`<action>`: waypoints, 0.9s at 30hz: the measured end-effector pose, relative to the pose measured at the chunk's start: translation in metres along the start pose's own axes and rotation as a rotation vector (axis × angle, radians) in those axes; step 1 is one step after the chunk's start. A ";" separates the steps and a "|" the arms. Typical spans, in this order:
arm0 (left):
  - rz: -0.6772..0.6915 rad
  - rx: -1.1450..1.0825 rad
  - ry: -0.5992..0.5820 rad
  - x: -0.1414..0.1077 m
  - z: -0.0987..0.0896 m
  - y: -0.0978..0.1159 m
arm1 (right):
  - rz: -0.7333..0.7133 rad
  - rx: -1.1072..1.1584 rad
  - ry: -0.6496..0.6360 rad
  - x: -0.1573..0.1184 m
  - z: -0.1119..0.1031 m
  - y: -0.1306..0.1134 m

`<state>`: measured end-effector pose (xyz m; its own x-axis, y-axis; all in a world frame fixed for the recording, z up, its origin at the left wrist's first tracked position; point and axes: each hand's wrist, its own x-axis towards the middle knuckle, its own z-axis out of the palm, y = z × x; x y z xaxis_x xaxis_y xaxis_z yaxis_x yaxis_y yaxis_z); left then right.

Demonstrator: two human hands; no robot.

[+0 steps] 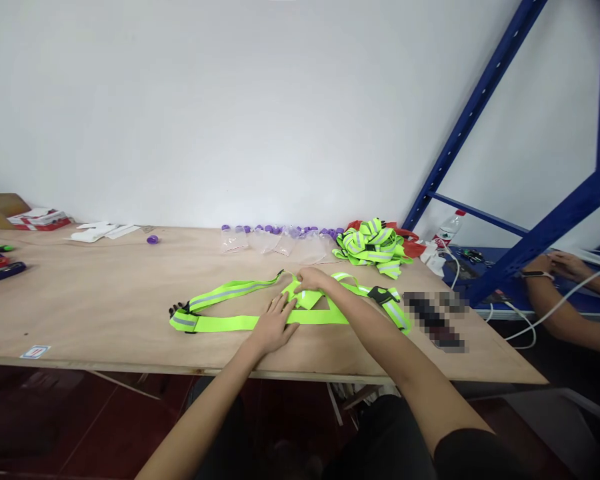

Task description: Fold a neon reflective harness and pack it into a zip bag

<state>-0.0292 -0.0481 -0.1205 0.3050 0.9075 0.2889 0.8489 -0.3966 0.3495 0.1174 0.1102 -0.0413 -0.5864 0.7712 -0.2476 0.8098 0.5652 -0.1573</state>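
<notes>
A neon yellow-green reflective vest made of elastic straps with silver stripes is spread on the wooden table in front of me. Black buckles show at its left end, and a black clip sits at its right. My left hand lies flat across the lower strap, its fingers stretched out. Just beyond it, my right hand has its fingers curled down on the strap piece at the middle of the vest. Its fingertips are partly hidden against the fabric.
A heap of similar green straps lies at the back right. Clear plastic bags and several purple pieces line the wall side. Blue rack posts rise at the right, near a bottle and another person's hands.
</notes>
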 end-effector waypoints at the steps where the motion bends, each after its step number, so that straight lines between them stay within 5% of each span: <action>1: -0.006 0.012 -0.026 -0.002 0.001 0.000 | 0.010 -0.020 0.051 -0.001 -0.003 0.002; 6: -0.052 0.096 -0.142 -0.002 0.000 0.002 | 0.054 -0.072 0.255 -0.003 -0.015 0.009; 13: -0.038 0.098 -0.167 -0.004 -0.002 0.005 | -0.025 0.032 -0.017 -0.008 -0.023 0.021; 18: -0.044 0.067 -0.200 -0.012 -0.009 0.014 | -0.002 0.045 -0.061 -0.016 -0.008 0.012; 24: -0.019 0.052 -0.193 -0.030 -0.013 0.023 | 0.097 0.078 0.163 -0.019 -0.005 0.011; 27: -0.013 0.053 -0.172 -0.034 -0.012 0.025 | 0.057 0.170 0.173 -0.023 -0.013 0.020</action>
<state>-0.0238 -0.0903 -0.1107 0.3592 0.9247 0.1264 0.8735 -0.3808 0.3032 0.1469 0.1080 -0.0261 -0.5222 0.8474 -0.0956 0.8247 0.4733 -0.3097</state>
